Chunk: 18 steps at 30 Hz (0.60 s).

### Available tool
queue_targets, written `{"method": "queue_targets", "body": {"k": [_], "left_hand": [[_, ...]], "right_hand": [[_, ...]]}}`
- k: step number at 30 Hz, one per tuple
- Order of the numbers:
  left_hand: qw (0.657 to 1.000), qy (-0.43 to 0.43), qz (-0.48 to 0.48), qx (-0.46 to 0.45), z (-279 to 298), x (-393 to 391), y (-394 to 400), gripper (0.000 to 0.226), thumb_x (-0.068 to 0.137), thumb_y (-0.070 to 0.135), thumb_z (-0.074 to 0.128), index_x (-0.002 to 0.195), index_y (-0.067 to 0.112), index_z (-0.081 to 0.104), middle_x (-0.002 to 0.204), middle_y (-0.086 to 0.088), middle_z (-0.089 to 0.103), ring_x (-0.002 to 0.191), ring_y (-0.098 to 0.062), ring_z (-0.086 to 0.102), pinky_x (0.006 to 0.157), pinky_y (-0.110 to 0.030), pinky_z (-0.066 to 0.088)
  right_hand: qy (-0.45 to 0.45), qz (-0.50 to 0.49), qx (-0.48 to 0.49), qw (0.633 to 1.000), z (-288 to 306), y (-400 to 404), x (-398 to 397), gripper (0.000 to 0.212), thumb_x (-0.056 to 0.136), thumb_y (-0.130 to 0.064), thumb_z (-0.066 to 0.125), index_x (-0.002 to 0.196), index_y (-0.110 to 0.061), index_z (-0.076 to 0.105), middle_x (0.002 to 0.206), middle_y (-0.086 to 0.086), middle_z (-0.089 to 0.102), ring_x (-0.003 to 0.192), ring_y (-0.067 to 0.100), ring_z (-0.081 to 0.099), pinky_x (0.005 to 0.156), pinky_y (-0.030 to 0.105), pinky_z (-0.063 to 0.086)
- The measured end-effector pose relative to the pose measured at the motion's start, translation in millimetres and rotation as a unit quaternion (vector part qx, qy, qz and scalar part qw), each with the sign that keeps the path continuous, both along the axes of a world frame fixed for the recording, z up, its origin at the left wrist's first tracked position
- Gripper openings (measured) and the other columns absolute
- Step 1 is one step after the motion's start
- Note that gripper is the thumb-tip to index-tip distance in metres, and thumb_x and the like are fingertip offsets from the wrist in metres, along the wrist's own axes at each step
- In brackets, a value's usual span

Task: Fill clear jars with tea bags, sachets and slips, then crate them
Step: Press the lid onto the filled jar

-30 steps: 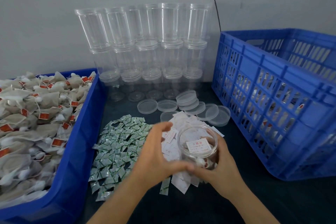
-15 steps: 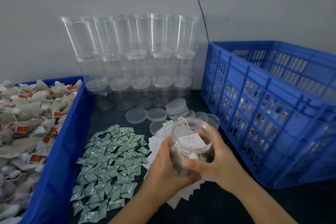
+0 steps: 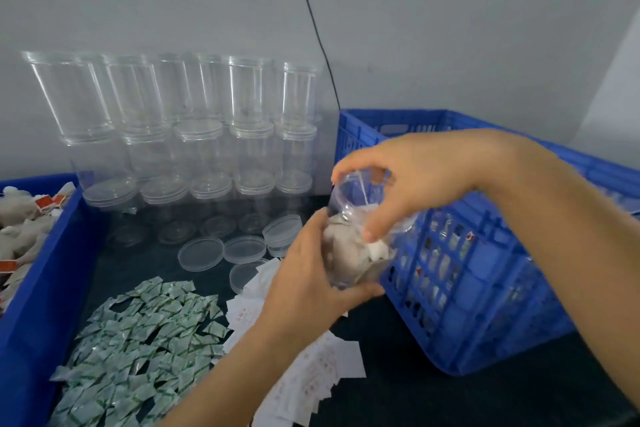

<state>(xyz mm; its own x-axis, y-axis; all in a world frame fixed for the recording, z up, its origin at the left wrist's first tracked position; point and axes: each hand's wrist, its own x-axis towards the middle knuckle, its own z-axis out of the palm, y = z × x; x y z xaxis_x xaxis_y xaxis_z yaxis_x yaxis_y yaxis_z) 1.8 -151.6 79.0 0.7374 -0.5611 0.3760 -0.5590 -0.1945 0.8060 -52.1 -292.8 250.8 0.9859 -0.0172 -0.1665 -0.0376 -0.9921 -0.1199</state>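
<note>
The person holds a clear jar (image 3: 349,229) up above the dark tabletop (image 3: 398,392), tilted toward the blue crate (image 3: 485,288) at the right edge. The left hand (image 3: 308,284) cups the jar's lower part from below, fingers curled round it. The right hand (image 3: 408,180) comes over the top, fingers and thumb curled on the jar's rim and upper wall. Inside the jar sit pale tea bags (image 3: 346,253), bunched together; a slip in there I cannot make out through the blur.

Along the far edge of the tabletop, against the grey wall, stands a stack of empty jars (image 3: 194,135), several rows high. Loose clear lids (image 3: 221,251) lie just in front of them. Nearer, toward the left, spreads a heap of green-and-white sachets (image 3: 138,340), and beside it, partly under the left forearm, a scatter of white paper slips (image 3: 311,374). At the left edge a blue bin (image 3: 45,288) holds more tea bags with red tags. A thin black cable (image 3: 322,55) runs down the wall behind the crate.
</note>
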Motion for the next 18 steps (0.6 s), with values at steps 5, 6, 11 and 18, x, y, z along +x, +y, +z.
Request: {"method": "queue_targets", "body": {"k": [5, 6, 11, 18], "left_hand": [[0.999, -0.031, -0.016, 0.016, 25.5, 22.2, -30.3, 0.106, 0.072, 0.050, 0.075, 0.151, 0.032, 0.005, 0.149, 0.013, 0.030, 0.135, -0.005, 0.033, 0.108, -0.038, 0.039], [0.999, -0.042, -0.012, 0.029, 25.2, 25.9, -34.0, 0.102, 0.076, 0.049, 0.072, 0.151, 0.031, 0.005, 0.150, 0.012, 0.029, 0.135, -0.005, 0.032, 0.108, -0.037, 0.039], [0.990, -0.086, -0.019, 0.106, 10.1, 29.9, -38.0, 0.077, 0.085, 0.045, 0.065, 0.147, 0.024, 0.025, 0.143, 0.006, 0.041, 0.129, -0.010, 0.040, 0.099, -0.024, 0.037], [0.983, -0.110, -0.015, 0.145, -1.3, 29.8, -35.6, 0.058, 0.090, 0.043, 0.059, 0.140, 0.022, 0.039, 0.134, 0.006, 0.050, 0.120, -0.009, 0.048, 0.095, -0.023, 0.041]], "right_hand": [[-0.129, -0.112, 0.152, 0.974, 67.5, -49.0, -14.4, 0.058, 0.038, -0.062, 0.080, 0.093, -0.059, 0.061, 0.101, -0.018, 0.060, 0.088, 0.003, 0.065, 0.058, 0.021, 0.055], [-0.169, -0.146, 0.179, 0.958, 76.5, -66.7, -15.8, 0.058, 0.040, -0.059, 0.081, 0.094, -0.055, 0.062, 0.105, -0.015, 0.061, 0.094, 0.011, 0.065, 0.059, 0.025, 0.057], [-0.254, -0.299, 0.099, 0.914, 72.3, -153.4, -1.1, 0.061, 0.077, -0.028, 0.084, 0.129, -0.031, 0.052, 0.127, 0.002, 0.047, 0.104, 0.024, 0.054, 0.068, 0.036, 0.056], [0.005, -0.362, -0.033, 0.932, -13.0, -217.6, 8.1, 0.064, 0.080, -0.021, 0.080, 0.135, -0.026, 0.046, 0.144, 0.008, 0.039, 0.114, 0.031, 0.047, 0.065, 0.038, 0.056]]}}
